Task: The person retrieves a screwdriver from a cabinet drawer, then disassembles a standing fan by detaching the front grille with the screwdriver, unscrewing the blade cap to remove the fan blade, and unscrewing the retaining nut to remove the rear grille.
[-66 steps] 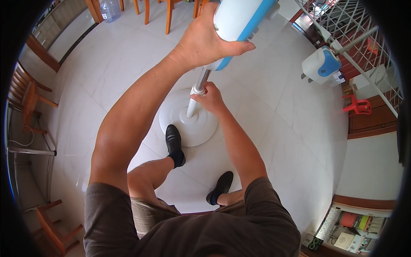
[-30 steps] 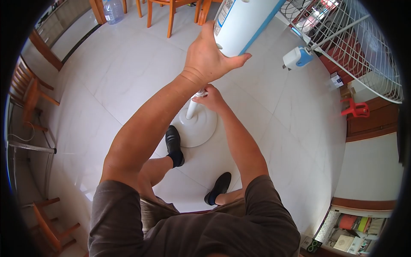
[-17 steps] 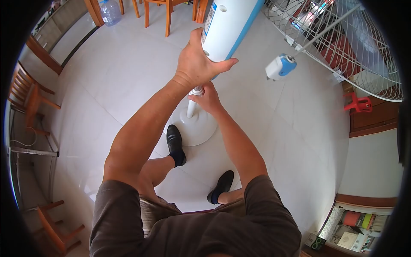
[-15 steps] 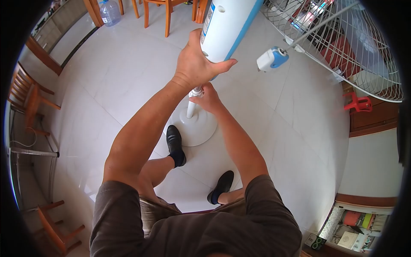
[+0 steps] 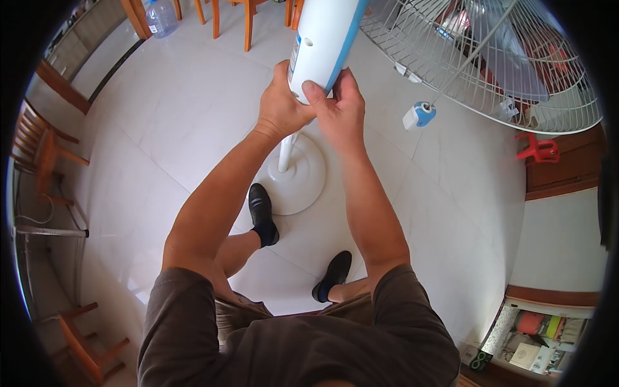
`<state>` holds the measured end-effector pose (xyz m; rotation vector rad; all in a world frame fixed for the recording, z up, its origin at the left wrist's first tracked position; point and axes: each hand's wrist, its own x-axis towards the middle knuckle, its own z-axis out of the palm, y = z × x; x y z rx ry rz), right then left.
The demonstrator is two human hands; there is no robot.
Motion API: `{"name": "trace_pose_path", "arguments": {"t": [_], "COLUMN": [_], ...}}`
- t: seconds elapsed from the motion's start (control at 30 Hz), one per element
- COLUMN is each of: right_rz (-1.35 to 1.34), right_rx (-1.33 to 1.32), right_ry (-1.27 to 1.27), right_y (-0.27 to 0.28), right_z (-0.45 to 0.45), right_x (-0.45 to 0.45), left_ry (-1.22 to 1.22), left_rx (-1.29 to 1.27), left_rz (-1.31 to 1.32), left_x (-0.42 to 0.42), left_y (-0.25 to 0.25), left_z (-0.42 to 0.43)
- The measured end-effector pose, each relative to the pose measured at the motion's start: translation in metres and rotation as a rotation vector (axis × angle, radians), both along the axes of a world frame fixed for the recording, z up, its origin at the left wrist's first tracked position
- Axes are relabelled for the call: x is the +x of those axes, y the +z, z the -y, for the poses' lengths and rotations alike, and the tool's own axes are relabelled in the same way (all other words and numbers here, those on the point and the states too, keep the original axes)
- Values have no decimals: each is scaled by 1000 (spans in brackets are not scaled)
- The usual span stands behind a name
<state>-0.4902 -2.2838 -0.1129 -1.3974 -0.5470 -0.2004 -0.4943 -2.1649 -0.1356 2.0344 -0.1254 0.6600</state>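
Left hand (image 5: 278, 107), right hand (image 5: 342, 117) wrap grip round white-blue column (image 5: 325, 48); wire cage (image 5: 477, 58) at two o'clock; any slackened hold could let top-heavy column tip.

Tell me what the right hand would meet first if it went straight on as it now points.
Probably the white and blue housing, whose lower end the right hand touches; depth beyond is unclear.

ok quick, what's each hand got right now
Left hand: closed on the lower end of the long white-and-blue plastic housing.
Right hand: closed on the same end, thumb against its white face.
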Motion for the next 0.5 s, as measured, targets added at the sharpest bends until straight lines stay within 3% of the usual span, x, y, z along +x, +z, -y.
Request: {"name": "trace_pose_path", "arguments": {"t": [0.2,0.5], "right_rz": [-27,-17], "right_rx": [-91,-157], "right_ry": [-126,-309], "right_y": [-24,-32], "right_z": [-6,-22], "right_x": [-14,-26], "left_ry": [-46,-132], "left_rx": [10,12], "left_rz": [14,-88], "left_x": [-2,-10], "left_y": [-27,-15], "left_z": [-7,-17]}}
